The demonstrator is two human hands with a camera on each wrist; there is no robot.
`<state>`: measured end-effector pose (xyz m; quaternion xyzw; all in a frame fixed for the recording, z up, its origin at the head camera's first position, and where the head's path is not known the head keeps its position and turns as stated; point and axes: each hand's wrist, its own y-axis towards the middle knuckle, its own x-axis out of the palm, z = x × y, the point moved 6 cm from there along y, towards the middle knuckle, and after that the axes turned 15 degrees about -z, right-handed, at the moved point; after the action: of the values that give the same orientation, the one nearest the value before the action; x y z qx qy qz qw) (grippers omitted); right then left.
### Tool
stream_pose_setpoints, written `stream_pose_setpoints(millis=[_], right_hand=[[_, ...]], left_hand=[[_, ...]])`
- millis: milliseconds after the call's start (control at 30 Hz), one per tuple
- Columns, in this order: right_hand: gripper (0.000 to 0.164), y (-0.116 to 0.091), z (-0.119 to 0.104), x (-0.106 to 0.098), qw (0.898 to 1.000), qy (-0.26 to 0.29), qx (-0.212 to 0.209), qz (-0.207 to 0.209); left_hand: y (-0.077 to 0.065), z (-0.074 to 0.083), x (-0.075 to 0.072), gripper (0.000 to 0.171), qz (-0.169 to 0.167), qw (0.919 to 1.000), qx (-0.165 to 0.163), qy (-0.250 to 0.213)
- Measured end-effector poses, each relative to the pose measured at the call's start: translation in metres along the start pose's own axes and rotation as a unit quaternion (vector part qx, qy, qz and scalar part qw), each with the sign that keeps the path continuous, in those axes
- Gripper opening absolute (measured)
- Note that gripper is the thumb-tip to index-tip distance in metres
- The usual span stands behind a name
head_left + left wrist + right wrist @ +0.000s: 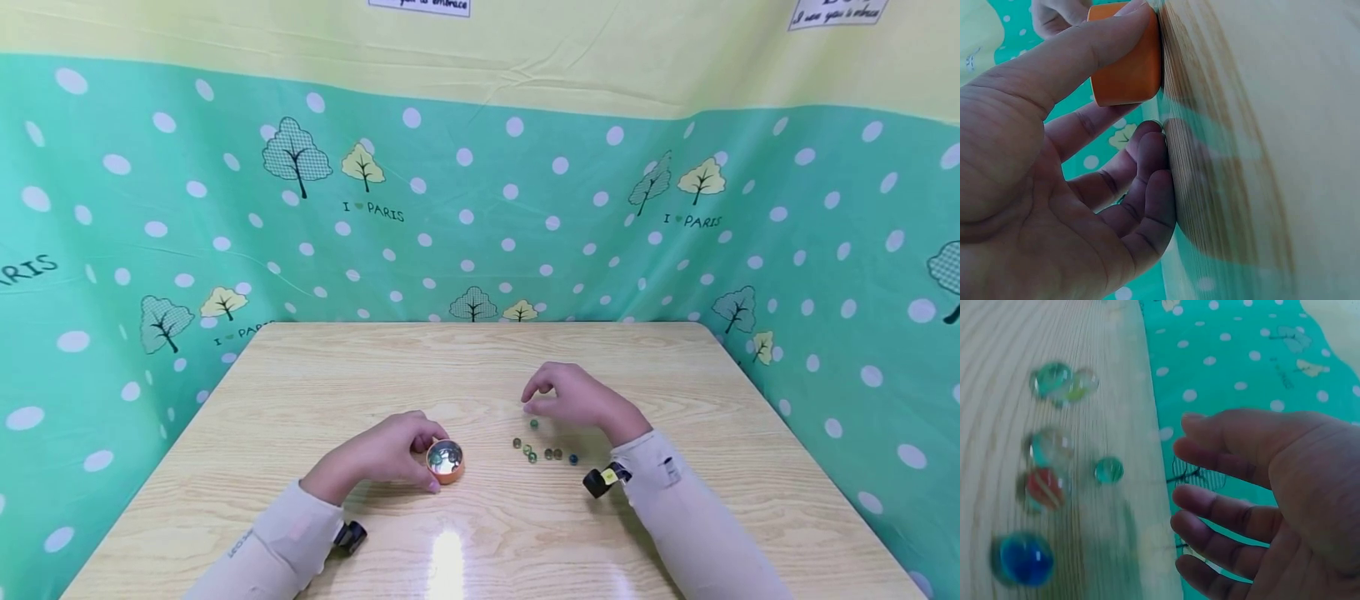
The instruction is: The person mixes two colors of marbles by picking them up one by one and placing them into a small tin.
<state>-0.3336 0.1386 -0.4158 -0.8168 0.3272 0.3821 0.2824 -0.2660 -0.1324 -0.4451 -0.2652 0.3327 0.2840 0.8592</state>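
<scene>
My left hand holds a small round orange cup upright on the table, thumb on the near side and a finger on the far side. Its inside is shiny, and a few marbles seem to lie in it. In the left wrist view the thumb presses the orange wall, while the other fingers curl loosely near the tabletop. Raised just beyond the loose glass marbles, my right hand has its fingers loosely bent. Nothing shows between them in the right wrist view. Nearest to it is a green marble.
Several more marbles lie right of the cup, among them a blue one, a red-striped one and a clear one. The wooden table ends at a green dotted curtain.
</scene>
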Motion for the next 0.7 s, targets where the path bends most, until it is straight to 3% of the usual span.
stream_pose_setpoints(millis=[300, 700], right_hand=[[0.017, 0.001, 0.028, -0.003, 1.0, 0.03, 0.0, -0.003], [0.033, 0.006, 0.044, 0.007, 0.995, 0.073, -0.02, -0.068]], left_hand=[[0.0, 0.0, 0.0, 0.049, 0.003, 1.0, 0.002, 0.001], [0.0, -0.003, 0.0, 0.049, 0.003, 1.0, -0.003, 0.002]])
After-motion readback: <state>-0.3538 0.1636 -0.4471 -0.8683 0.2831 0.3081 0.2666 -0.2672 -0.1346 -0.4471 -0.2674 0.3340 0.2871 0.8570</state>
